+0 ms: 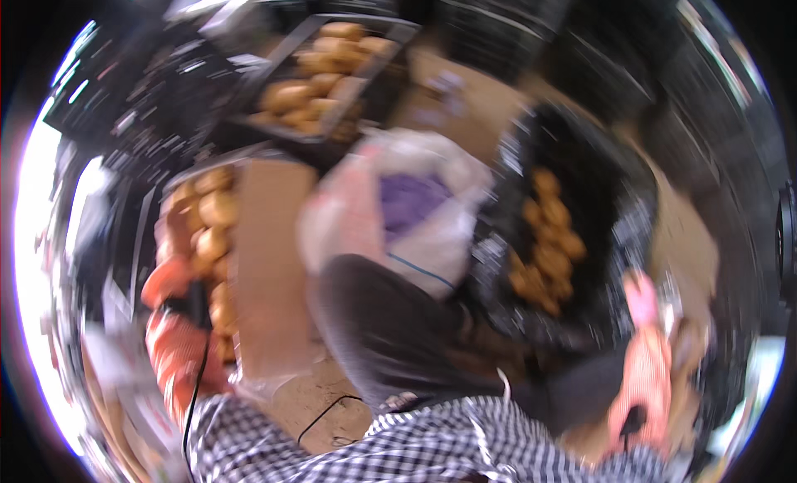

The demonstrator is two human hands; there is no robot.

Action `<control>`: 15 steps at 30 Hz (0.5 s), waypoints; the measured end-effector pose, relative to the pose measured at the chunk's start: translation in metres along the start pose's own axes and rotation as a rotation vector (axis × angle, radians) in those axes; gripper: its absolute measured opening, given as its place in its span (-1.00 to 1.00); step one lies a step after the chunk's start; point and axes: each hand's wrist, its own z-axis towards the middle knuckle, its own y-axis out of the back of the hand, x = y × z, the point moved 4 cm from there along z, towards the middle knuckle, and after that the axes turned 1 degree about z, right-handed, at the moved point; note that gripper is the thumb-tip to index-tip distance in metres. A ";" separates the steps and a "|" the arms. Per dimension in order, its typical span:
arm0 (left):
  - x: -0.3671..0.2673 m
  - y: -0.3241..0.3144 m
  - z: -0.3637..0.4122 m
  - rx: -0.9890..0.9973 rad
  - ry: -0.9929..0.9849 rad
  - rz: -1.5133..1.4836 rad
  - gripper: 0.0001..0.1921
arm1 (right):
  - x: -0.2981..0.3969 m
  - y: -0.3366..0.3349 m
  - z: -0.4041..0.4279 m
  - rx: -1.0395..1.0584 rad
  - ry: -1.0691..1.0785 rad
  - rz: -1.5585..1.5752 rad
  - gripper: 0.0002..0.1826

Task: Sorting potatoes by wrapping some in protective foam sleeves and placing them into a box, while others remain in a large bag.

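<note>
Motion blur softens the whole view. My left hand [173,234] is at the far-left edge of a cardboard box of rounded yellow-brown produce [215,209]; its fingers are too smeared to tell a grip. A broad cardboard flap [277,265] stands along that box's right side. On the right, my right hand [641,299] is at the near-right rim of a black plastic liner [601,184], apparently touching it; whether the fingers hold the plastic is unclear. More brown produce [551,246] lies inside the liner.
Between the boxes stands a white woven sack [436,150] with purple material [411,203] inside. Behind it is a dark crate [261,88] of similar produce. My bent knee [373,315] is in front of the sack. A black cable [320,417] lies on the floor.
</note>
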 end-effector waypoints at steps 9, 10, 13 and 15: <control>-0.256 -0.121 -0.002 0.774 -0.395 -0.502 -0.76 | 0.012 -0.087 0.043 0.229 -0.159 -0.120 -0.66; -0.254 -0.152 -0.011 0.910 -0.361 -0.406 -0.72 | 0.001 -0.106 0.048 0.315 -0.210 -0.289 -0.66; -0.236 -0.202 -0.028 1.071 -0.504 -0.425 -0.65 | -0.002 -0.152 0.062 0.683 -0.282 -0.609 -0.62; -0.272 -0.213 -0.027 1.005 -0.505 -0.446 -0.65 | -0.074 -0.180 0.059 0.930 -0.425 -0.579 -0.49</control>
